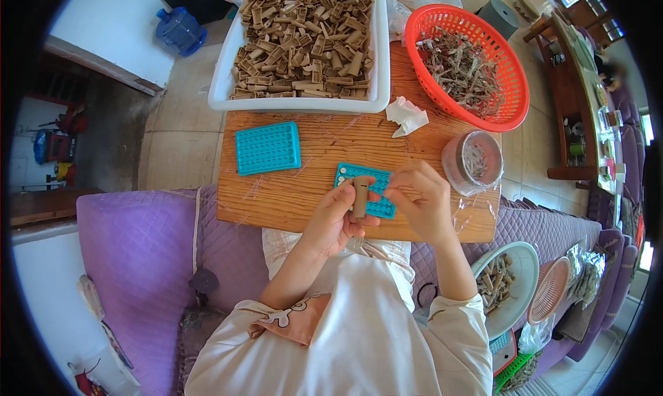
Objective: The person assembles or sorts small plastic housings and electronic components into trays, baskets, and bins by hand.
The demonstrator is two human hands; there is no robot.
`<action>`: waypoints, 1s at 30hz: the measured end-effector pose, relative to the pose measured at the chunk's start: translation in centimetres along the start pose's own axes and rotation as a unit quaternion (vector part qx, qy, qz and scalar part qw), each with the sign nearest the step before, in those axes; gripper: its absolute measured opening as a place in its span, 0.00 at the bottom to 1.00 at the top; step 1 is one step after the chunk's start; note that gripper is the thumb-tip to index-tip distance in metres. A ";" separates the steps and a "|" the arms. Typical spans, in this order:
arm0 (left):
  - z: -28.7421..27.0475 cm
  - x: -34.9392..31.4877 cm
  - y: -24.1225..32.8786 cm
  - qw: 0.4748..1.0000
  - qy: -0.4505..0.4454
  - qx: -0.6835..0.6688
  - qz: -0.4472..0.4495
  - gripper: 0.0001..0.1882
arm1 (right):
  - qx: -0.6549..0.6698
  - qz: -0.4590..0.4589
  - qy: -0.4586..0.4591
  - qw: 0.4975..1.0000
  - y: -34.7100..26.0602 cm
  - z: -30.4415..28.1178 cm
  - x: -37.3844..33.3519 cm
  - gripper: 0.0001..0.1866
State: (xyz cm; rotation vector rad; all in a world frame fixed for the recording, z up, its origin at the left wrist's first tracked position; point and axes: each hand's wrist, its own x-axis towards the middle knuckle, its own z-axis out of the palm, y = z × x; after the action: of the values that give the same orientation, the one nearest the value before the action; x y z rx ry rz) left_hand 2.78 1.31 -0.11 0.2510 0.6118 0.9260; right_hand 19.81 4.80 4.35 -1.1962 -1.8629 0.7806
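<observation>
My left hand [329, 220] is closed around a small brown plastic housing [360, 201], held upright above the front of the table. Its outer face is rounded, with a small dark slot near the top. Just to the right, the thumb and fingers of my right hand [425, 201] are pinched together; whatever sits between them is too small to name. Under both hands lies a turquoise tray [382, 209] with rows of small wells, partly hidden by them. A few white round pieces [342, 169] rest in its left wells.
A second turquoise tray [268, 148] lies left on the wooden table [276, 206]. Behind stand a white bin [297, 104] of brown housings and a red basket [514, 85] of thin metallic-looking parts. A clear tub [453, 164], crumpled paper [407, 116] and a pale green basin [528, 285] are rightward.
</observation>
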 end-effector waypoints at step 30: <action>-1.6 -1.8 0.0 0.968 0.028 0.244 0.053 0.23 | -0.019 -0.107 -0.098 0.989 -0.5 3.2 -0.4 0.08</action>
State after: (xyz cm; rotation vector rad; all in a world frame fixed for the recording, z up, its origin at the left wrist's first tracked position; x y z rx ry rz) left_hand 0.98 -0.23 -0.67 0.7054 0.8822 0.8773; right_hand 16.95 3.97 3.05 -0.9496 -2.1339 0.7682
